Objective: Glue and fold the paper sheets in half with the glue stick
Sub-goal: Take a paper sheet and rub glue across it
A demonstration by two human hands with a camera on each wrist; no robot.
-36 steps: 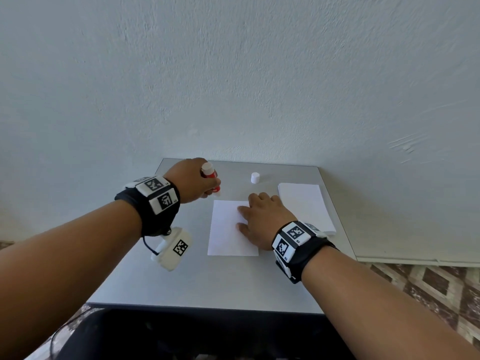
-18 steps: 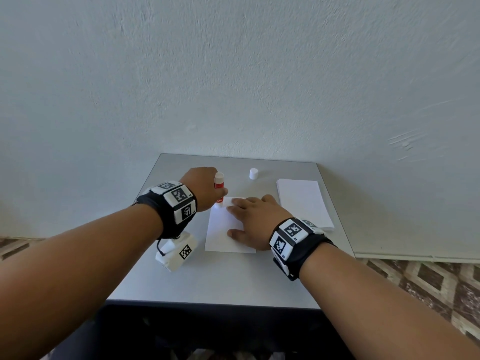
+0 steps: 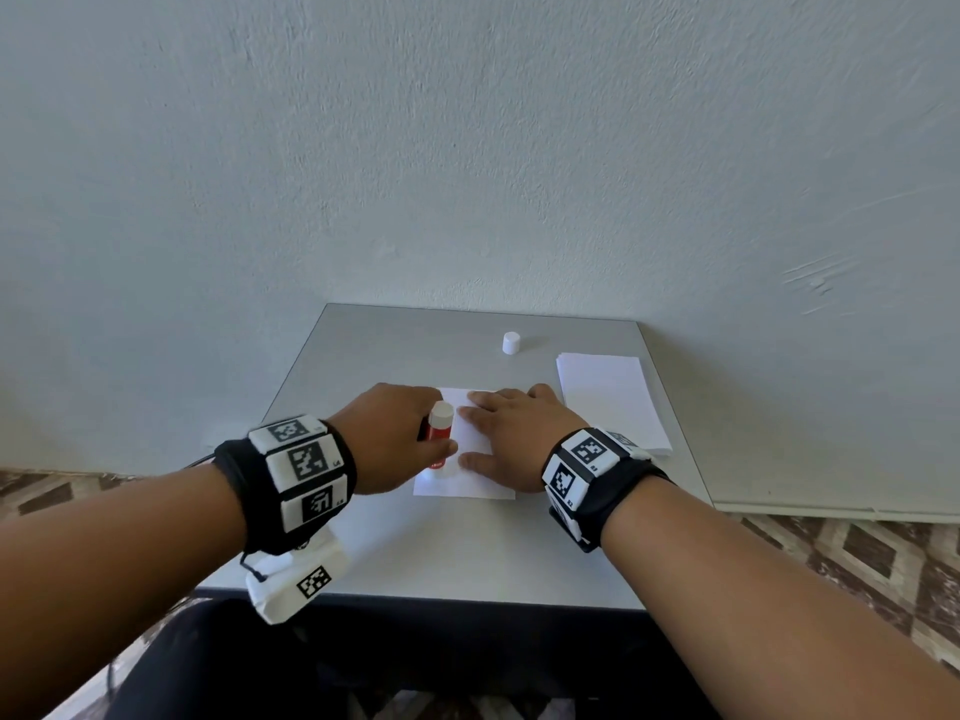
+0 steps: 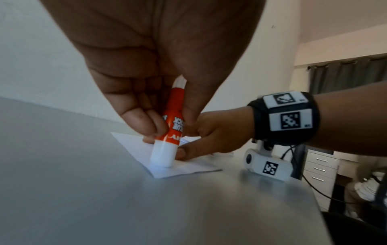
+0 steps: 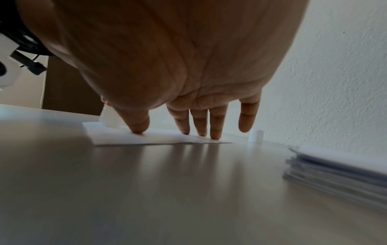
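The fingers (image 4: 144, 122) of the left hand (image 3: 387, 439) are curled round the glue stick (image 4: 172, 126) and pinch it with the thumb on the other side. The glue stick is red with white ends. It stands nearly upright, leaning a little, and its white bottom end touches the paper sheet (image 3: 470, 488) near the sheet's left edge, close to the near corner.

The fingers (image 5: 217, 126) of the right hand (image 3: 514, 433) are straight and a little spread. The thumb and three fingertips press down on the same sheet and hold it flat. The little finger is lifted off the paper. The right hand sits just beside the glue stick, on its right.

The sheet is white and lies flat in the middle of the grey worktop (image 3: 467, 553). It is not folded.

A small white cap (image 3: 511, 343) stands upright on the worktop, farther back, well apart from the sheet. A stack of white paper (image 3: 608, 397) lies on the right side of the worktop, near the right hand but not touching it. In the right wrist view the stack (image 5: 339, 167) shows many sheets on top of each other.

Both wrists wear black bands with black and white square patterns (image 3: 306, 459). A white wall (image 3: 467, 148) stands behind the worktop. A patterned floor (image 3: 857, 553) shows on the right.
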